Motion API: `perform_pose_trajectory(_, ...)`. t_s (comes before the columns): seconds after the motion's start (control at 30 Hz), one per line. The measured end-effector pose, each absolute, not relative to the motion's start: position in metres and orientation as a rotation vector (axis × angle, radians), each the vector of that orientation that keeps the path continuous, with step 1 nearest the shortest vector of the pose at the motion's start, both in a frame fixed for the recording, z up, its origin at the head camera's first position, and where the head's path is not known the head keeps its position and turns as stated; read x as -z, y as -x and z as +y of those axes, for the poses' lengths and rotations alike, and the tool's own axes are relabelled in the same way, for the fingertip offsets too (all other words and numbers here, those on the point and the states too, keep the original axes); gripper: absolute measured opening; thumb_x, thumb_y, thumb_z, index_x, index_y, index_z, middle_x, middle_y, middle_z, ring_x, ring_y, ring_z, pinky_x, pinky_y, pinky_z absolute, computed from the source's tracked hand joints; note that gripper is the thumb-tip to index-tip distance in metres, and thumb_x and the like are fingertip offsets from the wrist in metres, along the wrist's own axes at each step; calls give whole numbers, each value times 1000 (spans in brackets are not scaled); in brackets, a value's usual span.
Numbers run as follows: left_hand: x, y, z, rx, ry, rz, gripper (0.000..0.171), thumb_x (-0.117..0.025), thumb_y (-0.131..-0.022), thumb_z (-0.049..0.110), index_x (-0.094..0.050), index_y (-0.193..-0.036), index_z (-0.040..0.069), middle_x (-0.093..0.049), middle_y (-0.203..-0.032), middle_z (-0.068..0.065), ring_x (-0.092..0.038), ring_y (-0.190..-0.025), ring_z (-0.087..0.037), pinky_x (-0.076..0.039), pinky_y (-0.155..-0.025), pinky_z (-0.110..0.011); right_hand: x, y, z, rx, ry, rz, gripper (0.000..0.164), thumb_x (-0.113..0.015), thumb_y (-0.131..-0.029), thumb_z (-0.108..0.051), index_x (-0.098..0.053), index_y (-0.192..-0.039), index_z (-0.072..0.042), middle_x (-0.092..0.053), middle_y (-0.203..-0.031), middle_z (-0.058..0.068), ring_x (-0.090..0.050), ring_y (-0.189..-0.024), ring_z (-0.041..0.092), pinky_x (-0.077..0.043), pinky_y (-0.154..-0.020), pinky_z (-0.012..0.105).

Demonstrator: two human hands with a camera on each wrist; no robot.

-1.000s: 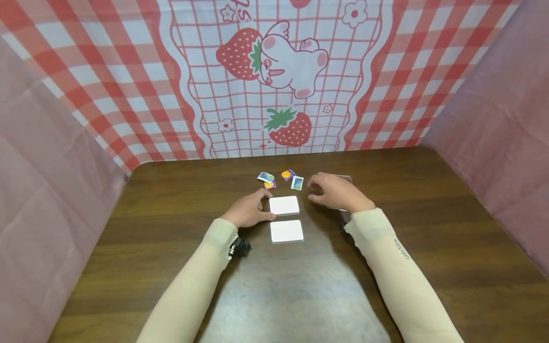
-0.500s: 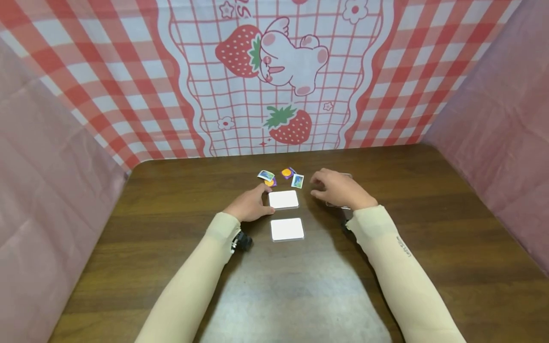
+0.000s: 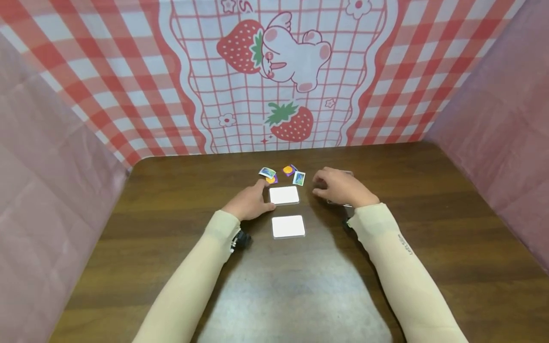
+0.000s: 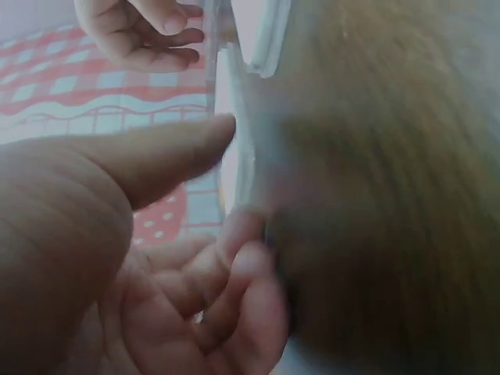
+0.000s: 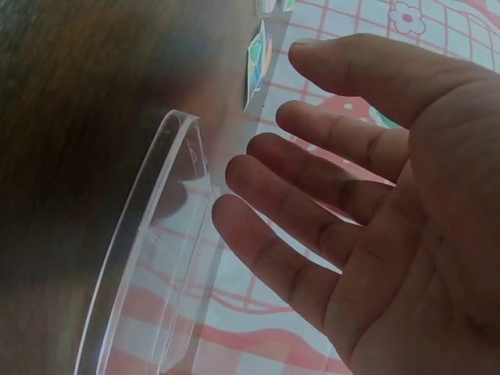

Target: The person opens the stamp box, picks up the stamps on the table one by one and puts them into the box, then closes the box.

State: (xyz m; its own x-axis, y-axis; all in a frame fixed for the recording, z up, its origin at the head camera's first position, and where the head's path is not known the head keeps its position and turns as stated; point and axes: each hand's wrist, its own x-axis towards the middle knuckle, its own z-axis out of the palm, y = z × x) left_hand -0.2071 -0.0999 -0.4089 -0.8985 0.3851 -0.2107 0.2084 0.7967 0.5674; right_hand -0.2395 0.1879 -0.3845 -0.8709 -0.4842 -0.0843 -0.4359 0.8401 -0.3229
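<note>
Two white rectangular pieces in clear cases lie one behind the other on the table. My left hand (image 3: 249,202) is at the left end of the farther white piece (image 3: 285,195), thumb at its near corner and forefinger at its far corner; the left wrist view shows its edge (image 4: 244,156) between thumb and fingers. The nearer white piece (image 3: 288,226) lies untouched. My right hand (image 3: 340,186) hovers with relaxed, slightly bent fingers over a clear plastic case (image 5: 148,242), which it partly hides in the head view. Nothing is in that hand.
Beyond the white pieces lie small picture cards: a blue-green one (image 3: 268,172) over an orange-and-purple one (image 3: 271,180), another orange-and-purple one (image 3: 288,170) and another blue-green one (image 3: 299,178). A checked strawberry cloth (image 3: 291,124) hangs behind the table.
My left hand has slid the farther white piece a little away from me, widening the gap to the nearer one. My right hand stays almost in place over the clear case.
</note>
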Motion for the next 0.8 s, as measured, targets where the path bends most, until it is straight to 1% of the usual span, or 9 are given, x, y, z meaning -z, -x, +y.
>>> perform_pose_trajectory(0.07, 405, 200, -102, -787, -491, 2656, 60, -71, -99, 40, -47, -145, 9, -67, -92, -3, -63, -81, -19, -51, -77, -39, 385, 240, 188, 448, 713, 2851, 31, -69, -101, -27, -68, -124, -6, -66, -119, 10, -65, -106, 25, -54, -91, 45)
perform_pose_trajectory(0.13, 400, 192, -103, -757, -543, 2631, 58, -74, -96, 43, -54, -140, 11, -66, -93, -1, -62, -82, -17, -51, -77, -37, 386, 241, 188, 444, 715, 2848, 31, -68, -101, -27, -67, -125, -6, -66, -120, 10, -65, -106, 25, -54, -92, 45)
perform_pose_trajectory(0.23, 395, 182, -102, -684, -624, 2595, 61, -82, -87, 48, -61, -132, 11, -65, -96, 0, -62, -86, -15, -51, -82, -37, 385, 242, 189, 435, 720, 2845, 32, -68, -101, -27, -67, -125, -6, -65, -120, 11, -64, -107, 26, -54, -92, 46)
perform_pose_trajectory(0.3, 393, 177, -99, -639, -665, 2584, 66, -86, -81, 49, -62, -129, 10, -65, -99, 0, -61, -90, -15, -51, -85, -37, 385, 242, 189, 432, 722, 2846, 33, -68, -102, -28, -67, -125, -5, -65, -119, 11, -65, -106, 26, -54, -92, 47)
perform_pose_trajectory(0.37, 391, 174, -96, -607, -691, 2589, 68, -89, -78, 49, -62, -126, 9, -66, -103, -1, -62, -94, -16, -51, -89, -37, 384, 242, 190, 430, 719, 2847, 33, -68, -101, -28, -67, -126, -6, -65, -119, 11, -64, -106, 26, -54, -92, 47)
perform_pose_trajectory(0.53, 389, 171, -91, -556, -710, 2597, 68, -91, -76, 44, -61, -125, 8, -67, -116, -6, -62, -100, -20, -51, -93, -39, 385, 243, 192, 423, 712, 2855, 32, -69, -101, -28, -67, -125, -6, -66, -120, 10, -64, -107, 26, -53, -92, 47)
perform_pose_trajectory(0.6, 390, 170, -91, -543, -713, 2595, 68, -91, -76, 44, -61, -126, 7, -67, -118, -6, -62, -101, -20, -51, -94, -40, 386, 244, 191, 421, 725, 2849, 33, -68, -101, -27, -67, -125, -5, -66, -119, 10, -64, -107, 26, -53, -93, 47)
perform_pose_trajectory(0.67, 391, 169, -91, -537, -716, 2599, 67, -92, -76, 43, -61, -125, 8, -67, -116, -5, -62, -98, -20, -51, -93, -39, 387, 244, 190, 416, 737, 2839, 33, -68, -101, -28, -68, -125, -5, -66, -119, 11, -64, -107, 26, -53, -93, 47)
perform_pose_trajectory(0.8, 393, 169, -90, -550, -735, 2600, 61, -91, -78, 41, -60, -121, 10, -66, -107, -2, -59, -90, -19, -50, -86, -37, 387, 245, 190, 409, 731, 2836, 33, -68, -101, -28, -68, -125, -6, -66, -117, 10, -64, -105, 25, -53, -92, 47)
